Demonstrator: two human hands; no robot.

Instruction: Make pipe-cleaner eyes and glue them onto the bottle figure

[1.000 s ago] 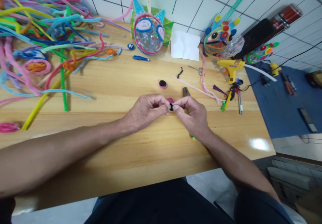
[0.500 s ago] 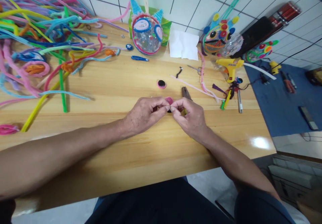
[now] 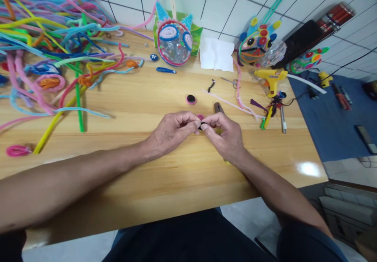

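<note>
My left hand (image 3: 178, 131) and my right hand (image 3: 224, 134) meet over the middle of the table, thumbs and forefingers pinched on a small black fuzzy piece (image 3: 202, 126). Fingertips cover most of it, so its full shape is hidden. Just behind the fingers shows a pink disc (image 3: 200, 117). A pair of pliers (image 3: 218, 108) lies behind my right hand, its handles partly hidden below the palm. Farther back sits a round pink piece with a black centre (image 3: 191, 99). Past it lie a short black strip (image 3: 211, 85) and a pale pink pipe cleaner (image 3: 224, 100).
Pipe cleaners (image 3: 59, 68) in many colours heap at the left. Decorated clear masks (image 3: 175, 48) lean on the tiled wall beside white paper (image 3: 217, 54). At right are a yellow glue gun (image 3: 272, 80), a dark red flask (image 3: 321, 28) and a blue mat (image 3: 326, 128).
More of the black piece shows between my fingertips, and my right thumb and forefinger have shifted slightly on it. The whole view has moved a little; the table things lie as before.
</note>
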